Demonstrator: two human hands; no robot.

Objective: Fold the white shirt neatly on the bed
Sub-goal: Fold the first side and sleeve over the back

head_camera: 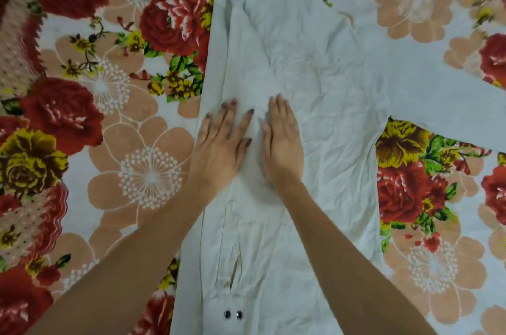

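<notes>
Bed [123, 170], white shirt [328, 82] under left hand [221, 151], right hand [283, 151]

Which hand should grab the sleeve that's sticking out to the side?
Probably the right hand. It lies flat on the shirt, nearer the spread sleeve on the right. The left hand presses the shirt's other side, so it would have to cross over.

The left forearm [131, 252] and right forearm [342, 252] are bare; the left hand [221, 148] has dark maroon polish on its fingernails [233, 101]; the right hand [282, 148] nails look plain
</notes>
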